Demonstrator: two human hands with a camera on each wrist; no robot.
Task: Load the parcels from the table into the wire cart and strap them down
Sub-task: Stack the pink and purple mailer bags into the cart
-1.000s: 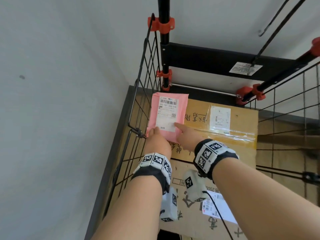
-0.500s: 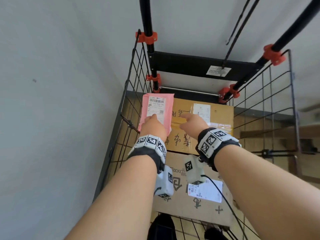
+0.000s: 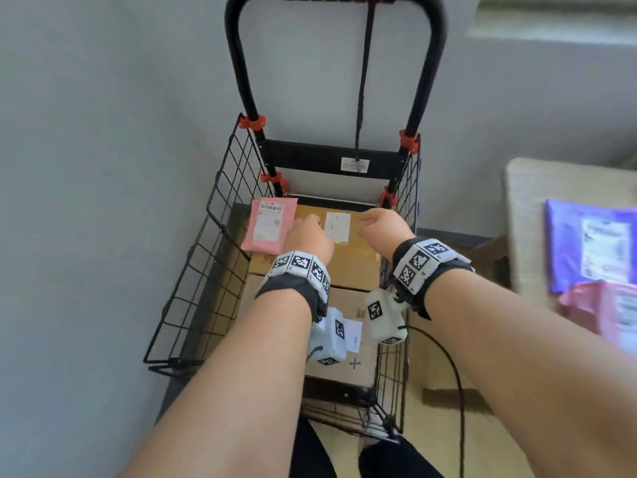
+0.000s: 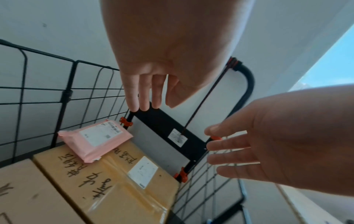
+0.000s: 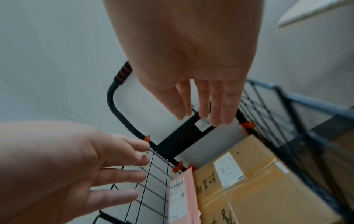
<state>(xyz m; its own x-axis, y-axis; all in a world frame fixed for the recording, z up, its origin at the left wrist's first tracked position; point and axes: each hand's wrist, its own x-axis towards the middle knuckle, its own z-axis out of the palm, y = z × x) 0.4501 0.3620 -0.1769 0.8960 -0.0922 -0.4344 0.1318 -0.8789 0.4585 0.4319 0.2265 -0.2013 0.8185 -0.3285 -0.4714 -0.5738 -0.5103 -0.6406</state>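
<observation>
The black wire cart [image 3: 213,257] holds two cardboard boxes, a far one [image 3: 348,267] and a near one [image 3: 348,370]. A pink parcel [image 3: 269,226] lies flat on the far box's left corner, also in the left wrist view [image 4: 95,141] and the right wrist view [image 5: 182,197]. My left hand [image 3: 308,236] hovers above the box just right of the pink parcel, fingers straight and holding nothing [image 4: 141,97]. My right hand [image 3: 384,225] hangs open over the box's right side [image 5: 206,106]. A dark strap cord [image 3: 362,81] hangs from the cart handle.
A pale table [image 3: 527,208] stands at the right with a purple parcel [image 3: 593,243] and another pink parcel [image 3: 613,312] on it. A grey wall runs behind and to the left of the cart. The cart handle [image 3: 241,63] rises at the back.
Both hands have let go of the pink parcel and drawn back and up from it. The view has pulled away, bringing the cart handle and the table into sight.
</observation>
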